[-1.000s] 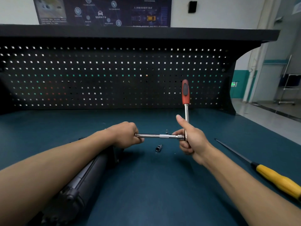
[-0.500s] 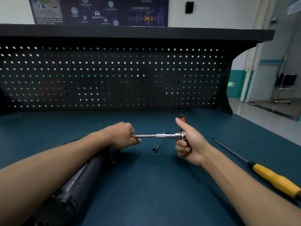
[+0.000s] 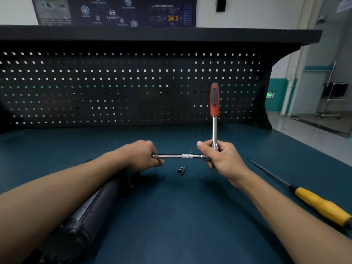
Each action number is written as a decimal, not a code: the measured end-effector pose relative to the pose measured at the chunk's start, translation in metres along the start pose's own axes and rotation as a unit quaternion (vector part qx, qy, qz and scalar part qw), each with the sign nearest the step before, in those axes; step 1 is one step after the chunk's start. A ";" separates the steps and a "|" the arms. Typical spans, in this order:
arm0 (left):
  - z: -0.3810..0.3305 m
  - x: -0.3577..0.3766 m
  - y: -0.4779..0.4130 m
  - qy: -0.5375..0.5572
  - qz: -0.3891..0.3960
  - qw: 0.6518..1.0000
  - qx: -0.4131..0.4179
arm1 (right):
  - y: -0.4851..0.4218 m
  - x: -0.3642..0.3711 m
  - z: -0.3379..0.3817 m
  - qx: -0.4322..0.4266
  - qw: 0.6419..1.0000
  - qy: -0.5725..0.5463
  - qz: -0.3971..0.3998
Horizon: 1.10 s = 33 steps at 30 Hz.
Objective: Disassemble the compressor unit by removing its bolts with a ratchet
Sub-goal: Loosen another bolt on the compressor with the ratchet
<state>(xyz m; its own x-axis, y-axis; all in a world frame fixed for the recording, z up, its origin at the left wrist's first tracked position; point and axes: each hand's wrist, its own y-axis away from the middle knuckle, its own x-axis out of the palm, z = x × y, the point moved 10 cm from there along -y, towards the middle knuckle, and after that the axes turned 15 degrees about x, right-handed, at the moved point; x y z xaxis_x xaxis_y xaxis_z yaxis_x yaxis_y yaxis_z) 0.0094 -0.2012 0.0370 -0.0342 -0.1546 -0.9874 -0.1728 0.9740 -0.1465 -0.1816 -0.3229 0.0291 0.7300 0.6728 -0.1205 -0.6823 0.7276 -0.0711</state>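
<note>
In the head view, the compressor unit, a dark cylinder, lies on the blue tabletop from the lower left of the frame up toward the centre, mostly under the left forearm. That arm seems to pin it down as well as reach its far end. The left hand sits just left of centre, its grip clenched round the left end of a chrome extension bar. It is probably guiding the tip onto a bolt at the end of the unit, but the fingers hide the tip and any bolt head. The bar runs level to the right hand, whose grip is wrapped round the head of the ratchet, thumb raised along it. The red handle stands straight up against the pegboard at centre right. Holding the head and not the handle suggests that the person is steadying or seating the tool, not pulling hard on it. A loose socket lies on the tabletop just below the bar, between the hands. A small upright piece, possibly a removed bolt, stands just behind the bar, too small to identify. A yellow-handled screwdriver lies at the lower right, well apart from both hands, set aside within reach.
</note>
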 end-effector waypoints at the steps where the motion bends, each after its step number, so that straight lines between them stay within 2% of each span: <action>1: 0.000 0.000 0.000 0.001 0.000 1.000 0.000 | 0.000 -0.001 0.001 -0.012 1.000 0.006 -0.012; 6: -0.001 0.000 0.001 0.001 0.006 1.000 -0.006 | 0.004 -0.004 0.011 -0.081 0.993 0.055 -0.058; 14: 0.000 -0.003 0.003 0.008 -0.002 1.000 -0.009 | 0.021 0.001 0.033 -0.217 0.964 0.126 -0.085; 18: 0.000 -0.005 0.003 0.006 -0.002 1.000 -0.015 | 0.019 0.005 0.033 -0.222 0.951 0.195 -0.088; 24: -0.002 -0.002 0.005 -0.008 0.019 1.000 -0.014 | 0.018 0.016 0.024 -0.147 0.974 0.170 -0.018; 27: -0.003 -0.003 0.006 -0.011 0.021 1.000 -0.011 | 0.017 0.016 0.023 -0.096 0.984 0.147 -0.015; 30: -0.003 -0.003 0.006 -0.011 0.018 1.000 -0.012 | 0.009 0.011 0.012 0.000 0.994 0.108 -0.031; 33: -0.003 -0.002 0.006 -0.015 0.018 1.000 -0.015 | 0.005 0.011 -0.011 0.140 0.989 0.051 -0.017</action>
<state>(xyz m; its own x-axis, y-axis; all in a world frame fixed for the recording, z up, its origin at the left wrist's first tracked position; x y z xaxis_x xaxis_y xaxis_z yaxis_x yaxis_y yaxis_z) 0.0056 -0.1957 0.0387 -0.0113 -0.1149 -0.9933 -0.2012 0.9733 -0.1103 -0.1775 -0.3141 0.0163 0.7341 0.6413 -0.2232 -0.6097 0.7672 0.1990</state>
